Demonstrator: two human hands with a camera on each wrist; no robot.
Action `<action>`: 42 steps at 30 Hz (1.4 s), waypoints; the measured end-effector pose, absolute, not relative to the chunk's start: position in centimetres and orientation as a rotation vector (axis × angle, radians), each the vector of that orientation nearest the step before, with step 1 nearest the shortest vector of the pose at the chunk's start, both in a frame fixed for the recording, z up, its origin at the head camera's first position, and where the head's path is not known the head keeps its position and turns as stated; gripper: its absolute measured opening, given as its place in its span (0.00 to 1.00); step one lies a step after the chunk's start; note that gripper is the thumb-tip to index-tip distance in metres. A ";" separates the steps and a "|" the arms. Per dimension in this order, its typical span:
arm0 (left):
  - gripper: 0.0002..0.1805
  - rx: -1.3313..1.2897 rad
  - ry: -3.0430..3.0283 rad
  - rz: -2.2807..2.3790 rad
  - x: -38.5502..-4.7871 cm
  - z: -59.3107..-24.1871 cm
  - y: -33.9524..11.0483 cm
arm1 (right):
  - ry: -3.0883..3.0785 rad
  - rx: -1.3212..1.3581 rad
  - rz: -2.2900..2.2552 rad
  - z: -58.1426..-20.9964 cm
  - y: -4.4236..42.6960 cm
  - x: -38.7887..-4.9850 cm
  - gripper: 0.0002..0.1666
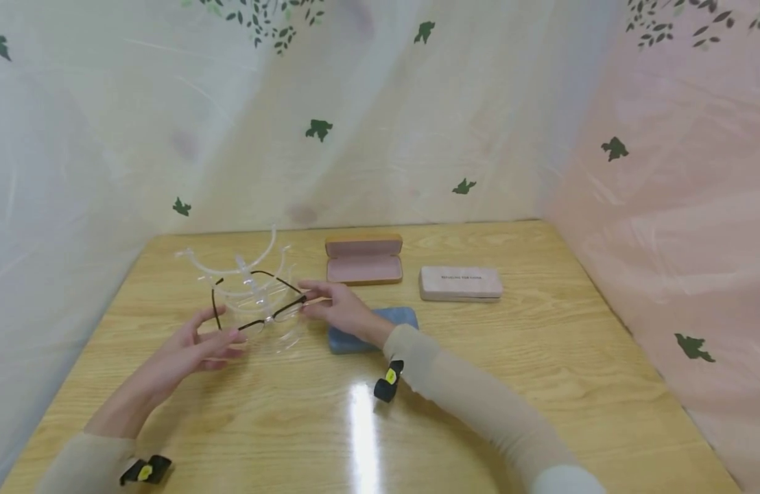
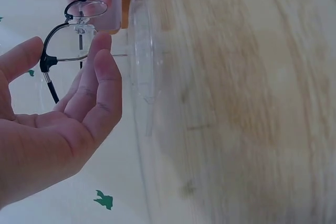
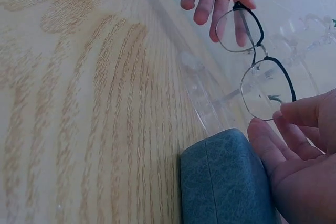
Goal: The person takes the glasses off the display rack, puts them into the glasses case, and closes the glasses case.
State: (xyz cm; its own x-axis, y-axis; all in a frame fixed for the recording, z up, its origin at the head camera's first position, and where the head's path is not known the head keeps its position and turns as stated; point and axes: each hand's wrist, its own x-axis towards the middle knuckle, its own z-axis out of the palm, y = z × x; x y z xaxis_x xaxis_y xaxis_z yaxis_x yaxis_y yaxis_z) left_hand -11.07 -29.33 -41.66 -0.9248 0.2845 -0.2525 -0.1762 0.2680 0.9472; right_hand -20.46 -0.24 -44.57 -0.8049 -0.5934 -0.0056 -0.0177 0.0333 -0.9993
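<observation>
A pair of eyeglasses (image 1: 287,304) with dark upper rims and clear lenses is at a clear display stand (image 1: 241,263) with several curved arms. My left hand (image 1: 188,353) holds the left end of the frame, its thumb against the hinge corner and its fingers beside the lens in the left wrist view. At the other end, my right hand (image 1: 343,312) pinches the frame between thumb and fingers. The temples point away from me. Whether the glasses touch the stand, I cannot tell. Under my right wrist lies a blue glasses case (image 3: 226,171), closed and partly covered in the head view.
An opened glasses case (image 1: 364,282), orange-brown with pink lining, stands behind my right hand. To its right lies a closed pale glasses case (image 1: 460,283) with dark lettering. The wooden table (image 1: 540,329) meets leaf-printed curtains (image 1: 386,158) at its back and sides.
</observation>
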 end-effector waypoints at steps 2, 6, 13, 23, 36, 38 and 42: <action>0.38 0.097 2.170 1.709 -10.6 -41.5 -29.2 | 1.862 -0.620 -1.852 -44.4 -0.2 -20.4 0.31; 0.30 0.095 2.157 1.702 -9.8 -41.0 -28.7 | 1.842 -0.644 -1.861 -43.8 0.5 -20.3 0.30; 0.24 0.172 2.157 1.546 -8.8 -39.9 -27.1 | 1.846 -0.718 -1.827 -42.7 2.7 -19.8 0.29; 0.17 0.400 2.331 1.272 -7.5 -38.9 -24.1 | 1.887 -0.793 -1.747 -42.0 5.7 -18.8 0.29; 0.18 0.534 2.338 1.280 -8.6 -38.7 -21.6 | 1.884 -0.720 -1.773 -41.3 9.8 -17.2 0.29; 0.20 0.555 2.317 1.301 -9.3 -38.7 -21.3 | 1.873 -0.669 -1.805 -41.3 10.5 -16.9 0.29; 0.23 0.595 2.235 1.339 -11.0 -38.8 -20.5 | 1.843 -0.588 -1.879 -41.6 11.9 -16.6 0.31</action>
State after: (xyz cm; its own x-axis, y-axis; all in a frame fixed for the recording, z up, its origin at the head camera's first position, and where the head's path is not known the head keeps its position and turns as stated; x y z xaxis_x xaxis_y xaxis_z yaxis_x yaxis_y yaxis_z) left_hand -10.97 -20.51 -38.77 -0.7982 0.5787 -0.1675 0.1255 0.4316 0.8933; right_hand -16.58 11.94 -41.62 -0.8123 -0.5833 -0.0048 0.0158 -0.0139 -0.9998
